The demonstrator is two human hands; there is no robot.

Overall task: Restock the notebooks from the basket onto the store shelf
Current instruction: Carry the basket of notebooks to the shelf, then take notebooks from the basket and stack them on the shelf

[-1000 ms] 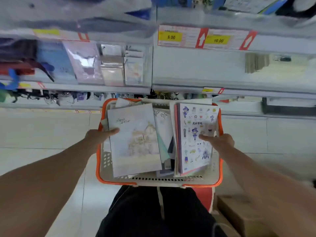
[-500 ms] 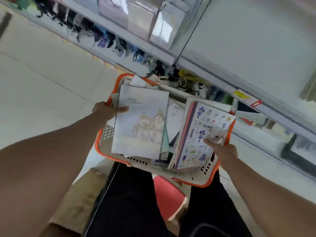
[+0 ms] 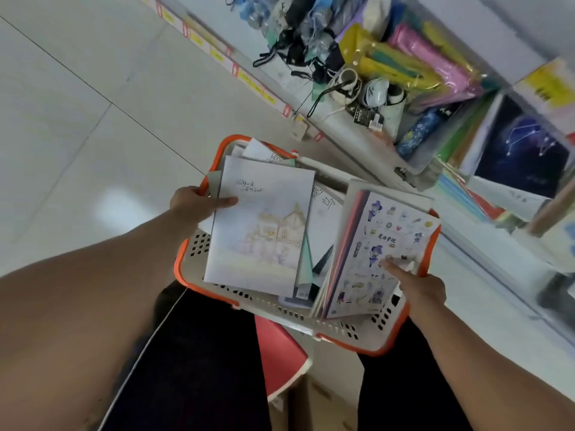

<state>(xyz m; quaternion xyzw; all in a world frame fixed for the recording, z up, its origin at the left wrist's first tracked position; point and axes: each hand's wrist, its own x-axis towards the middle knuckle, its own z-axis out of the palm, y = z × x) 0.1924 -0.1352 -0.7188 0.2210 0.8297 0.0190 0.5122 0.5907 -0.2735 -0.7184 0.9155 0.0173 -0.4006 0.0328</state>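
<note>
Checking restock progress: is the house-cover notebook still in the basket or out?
In. The house-cover notebook lies atop the pile inside the basket; the left hand grips its edge.

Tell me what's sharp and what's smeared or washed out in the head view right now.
Head view: the house-drawing notebook and sticker-cover notebook read fairly sharp; the shelf edge at right is motion-blurred; a soft glare patch sits on the floor; wide-angle distortion tilts the frame.

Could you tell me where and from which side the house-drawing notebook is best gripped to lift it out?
Likely its left long edge, from the left: the house-drawing notebook lies flat on top, and the left hand already pinches there, thumb on the cover.
</note>
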